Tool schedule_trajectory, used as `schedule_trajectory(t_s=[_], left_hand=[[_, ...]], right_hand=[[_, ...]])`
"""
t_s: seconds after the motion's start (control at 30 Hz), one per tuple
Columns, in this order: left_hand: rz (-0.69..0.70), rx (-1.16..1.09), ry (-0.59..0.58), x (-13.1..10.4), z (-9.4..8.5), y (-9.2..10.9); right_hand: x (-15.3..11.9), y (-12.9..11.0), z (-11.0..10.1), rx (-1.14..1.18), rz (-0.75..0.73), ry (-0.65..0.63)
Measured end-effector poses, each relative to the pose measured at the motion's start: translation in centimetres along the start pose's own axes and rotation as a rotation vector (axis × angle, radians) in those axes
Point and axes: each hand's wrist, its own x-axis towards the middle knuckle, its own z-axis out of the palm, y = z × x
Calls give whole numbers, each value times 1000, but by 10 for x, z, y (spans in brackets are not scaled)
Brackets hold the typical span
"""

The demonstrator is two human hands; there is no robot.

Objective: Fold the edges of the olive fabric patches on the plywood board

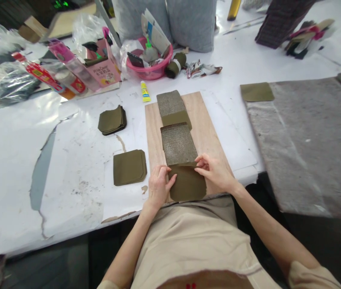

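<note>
An olive fabric piece with rounded lower corners lies at the near end of a wooden board. My left hand pinches its upper left corner between thumb and fingers. At the upper right corner, my right hand grips the same piece with thumb and fingertips. The fabric's top edge meets a grey-brown textured piece, which lies flat just beyond. Farther up the board is another textured piece with an olive band along its near edge.
Two stacks of olive pieces, a near one and a far one, lie left of the board. Behind it are a yellow glue tube, a pink basket and an olive thread spool. A large grey-brown sheet lies right.
</note>
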Motion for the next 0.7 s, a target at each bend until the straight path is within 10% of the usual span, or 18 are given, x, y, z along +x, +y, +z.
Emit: schedule_trajectory(t_s=[0.7], left_hand=[[137,-35,-9,17,-10,13]], right_hand=[[-5,7,10,373,101,123]])
